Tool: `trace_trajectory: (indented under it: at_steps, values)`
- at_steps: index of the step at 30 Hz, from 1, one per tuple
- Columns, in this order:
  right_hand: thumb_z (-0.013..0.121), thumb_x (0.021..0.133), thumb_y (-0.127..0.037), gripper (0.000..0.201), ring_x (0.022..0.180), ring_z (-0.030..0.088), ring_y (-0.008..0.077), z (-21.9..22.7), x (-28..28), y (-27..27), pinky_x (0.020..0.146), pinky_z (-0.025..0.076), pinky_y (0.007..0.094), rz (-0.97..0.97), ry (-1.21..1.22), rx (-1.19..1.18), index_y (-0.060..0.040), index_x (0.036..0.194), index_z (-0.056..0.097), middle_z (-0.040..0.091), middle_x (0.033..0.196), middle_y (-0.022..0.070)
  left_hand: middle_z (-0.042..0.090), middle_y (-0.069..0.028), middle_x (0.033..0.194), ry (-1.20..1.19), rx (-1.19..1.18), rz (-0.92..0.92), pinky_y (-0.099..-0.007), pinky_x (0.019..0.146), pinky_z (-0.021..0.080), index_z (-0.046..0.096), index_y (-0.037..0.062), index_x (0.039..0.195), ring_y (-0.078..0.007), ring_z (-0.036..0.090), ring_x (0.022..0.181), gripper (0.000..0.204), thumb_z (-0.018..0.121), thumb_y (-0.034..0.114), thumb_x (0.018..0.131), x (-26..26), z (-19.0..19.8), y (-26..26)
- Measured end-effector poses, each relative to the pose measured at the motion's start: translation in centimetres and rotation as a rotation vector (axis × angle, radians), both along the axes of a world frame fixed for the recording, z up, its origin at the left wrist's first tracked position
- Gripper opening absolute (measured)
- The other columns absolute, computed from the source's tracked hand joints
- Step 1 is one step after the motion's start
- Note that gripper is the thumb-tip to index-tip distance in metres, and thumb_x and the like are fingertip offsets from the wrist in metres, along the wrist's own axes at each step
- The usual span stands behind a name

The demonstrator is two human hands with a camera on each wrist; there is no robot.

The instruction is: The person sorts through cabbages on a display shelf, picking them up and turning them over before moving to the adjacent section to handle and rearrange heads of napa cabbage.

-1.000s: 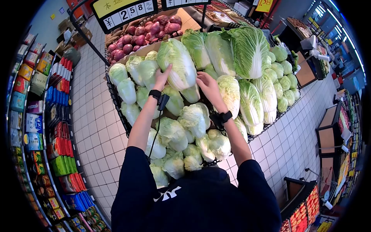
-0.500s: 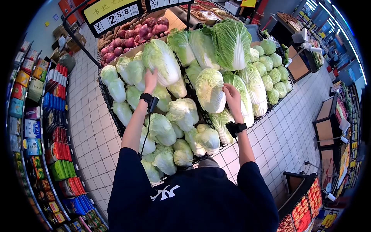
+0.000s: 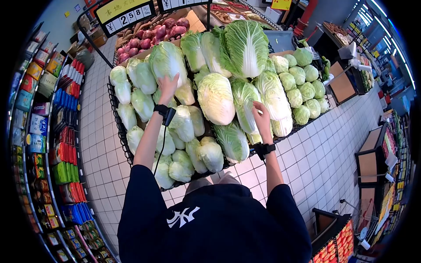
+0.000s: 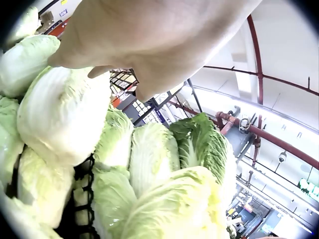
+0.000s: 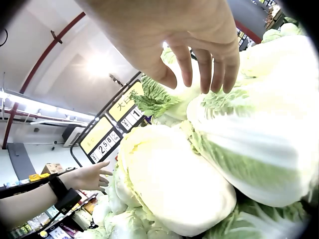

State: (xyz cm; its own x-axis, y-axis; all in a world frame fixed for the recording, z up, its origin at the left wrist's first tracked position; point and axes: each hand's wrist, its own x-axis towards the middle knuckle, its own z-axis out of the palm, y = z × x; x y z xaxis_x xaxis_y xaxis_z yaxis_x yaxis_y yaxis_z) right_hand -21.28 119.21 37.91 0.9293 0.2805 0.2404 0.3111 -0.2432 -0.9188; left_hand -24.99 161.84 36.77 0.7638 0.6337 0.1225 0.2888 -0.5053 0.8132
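My left hand (image 3: 168, 87) reaches to the near end of a large pale napa cabbage (image 3: 165, 61) on the left heap, its fingers extended against the leaves in the head view. The right wrist view also shows this left hand (image 5: 88, 178) with its fingers spread. My right hand (image 3: 263, 119) hovers over a green-leaved napa cabbage (image 3: 244, 98), fingers loosely bent and nothing between them. Left of it lies a yellowish napa cabbage (image 3: 215, 98), which fills the middle of the right wrist view. A big leafy napa cabbage (image 3: 247, 48) tops the heap behind.
Smaller napa cabbages (image 3: 182, 122) fill the left part of the bin. Round cabbages (image 3: 302, 83) sit at right, red onions (image 3: 153, 37) behind. A price sign (image 3: 125, 17) stands over the bin's back. Shelves of packets (image 3: 39, 122) line the left aisle.
My right hand has moved right, away from the large pale cabbage and past the yellowish one. The left hand stays by the pale cabbage. The head view has shifted right.
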Motion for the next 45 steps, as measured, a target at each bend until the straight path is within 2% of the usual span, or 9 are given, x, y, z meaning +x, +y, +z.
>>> trace_trajectory:
  at_steps: [2,6,10,14,18,26,36,42,45]
  values:
    - [0.063,0.086,-0.015,0.035,0.107,0.058,0.0276,0.1,0.1,-1.2,0.092,0.045,0.0365,-0.064,-0.116,-0.089,0.0009,0.117,0.059,0.062,0.112,0.0189,0.021,-0.0414,0.143,0.036,0.077,0.098,-0.0483,0.114,0.016,0.028,-0.0147,0.138,-0.0470,0.017,0.139,0.097,0.060,0.058,0.083,-0.3,1.6,-3.9]
    - [0.067,0.082,-0.016,0.047,0.113,0.053,0.0330,-2.4,0.4,-3.4,0.098,0.040,0.0404,-0.071,-0.306,-0.138,0.0010,0.124,0.053,0.057,0.120,0.0191,0.021,-0.0373,0.145,-0.049,-0.055,-0.064,-0.0439,0.115,0.017,0.017,-0.0144,0.141,-0.0425,0.018,0.140,0.119,0.071,0.065,0.069,-0.8,1.4,-10.8]
    - [0.062,0.088,-0.015,0.034,0.097,0.060,0.0232,-2.9,-2.1,-3.1,0.083,0.048,0.0326,0.136,-0.020,0.095,0.0007,0.117,0.058,0.063,0.107,0.0159,0.025,-0.0332,0.145,-0.140,-0.299,-0.106,-0.0392,0.113,0.026,0.011,-0.0156,0.142,-0.0364,0.028,0.137,0.131,0.081,0.060,0.061,0.3,-1.7,-14.8]
    - [0.062,0.087,-0.017,0.035,0.080,0.064,0.0209,-4.3,-4.8,-1.5,0.076,0.050,0.0316,0.406,0.172,-0.082,0.0035,0.115,0.057,0.067,0.091,0.0146,0.034,-0.0309,0.141,-0.207,-0.317,-0.013,-0.0364,0.108,0.034,0.009,-0.0152,0.142,-0.0343,0.038,0.131,0.132,0.085,0.055,0.059,0.1,-0.1,-17.6]
    - [0.060,0.089,-0.019,0.036,0.085,0.063,0.0164,-9.0,-5.2,0.6,0.077,0.050,0.0295,0.603,0.276,-0.131,0.0019,0.118,0.056,0.067,0.095,0.0119,0.039,-0.0291,0.137,-0.175,-0.260,0.032,-0.0365,0.105,0.037,0.016,-0.0143,0.140,-0.0331,0.043,0.127,0.126,0.086,0.053,0.058,1.1,-2.0,-17.0]
    - [0.058,0.091,-0.011,0.029,0.084,0.061,0.0123,-4.9,-3.6,0.1,0.077,0.049,0.0256,0.539,0.248,-0.036,0.0005,0.117,0.058,0.066,0.094,0.0094,0.045,-0.0256,0.131,-0.337,-0.343,-0.011,-0.0387,0.101,0.040,0.026,-0.0089,0.135,-0.0312,0.048,0.121,0.112,0.087,0.046,0.060,1.9,-3.8,-16.5]
    - [0.050,0.095,-0.010,0.021,0.081,0.063,0.0148,-4.2,2.9,-10.1,0.076,0.050,0.0262,-0.038,0.177,0.254,0.0030,0.108,0.061,0.066,0.086,0.0086,0.045,-0.0256,0.131,-0.341,-0.324,0.066,-0.0385,0.102,0.038,0.027,-0.0090,0.137,-0.0322,0.047,0.121,0.110,0.088,0.042,0.061,1.5,-3.4,-17.6]
    - [0.057,0.092,-0.017,0.030,0.085,0.063,0.0165,-7.8,4.2,-18.7,0.078,0.050,0.0283,-0.235,0.266,0.096,0.0016,0.115,0.057,0.066,0.096,0.0111,0.040,-0.0254,0.135,-0.303,-0.361,0.060,-0.0378,0.103,0.037,0.024,-0.0085,0.139,-0.0308,0.045,0.122,0.110,0.088,0.039,0.062,1.4,-3.6,-17.5]
    - [0.072,0.083,-0.025,0.058,0.106,0.057,0.0242,-7.6,5.1,-19.4,0.087,0.048,0.0351,-0.250,0.221,-0.153,0.0005,0.129,0.047,0.057,0.120,0.0176,0.039,-0.0239,0.136,-0.288,-0.405,0.061,-0.0374,0.103,0.037,0.023,-0.0069,0.140,-0.0295,0.044,0.123,0.108,0.087,0.037,0.064,1.1,-2.2,-18.2]
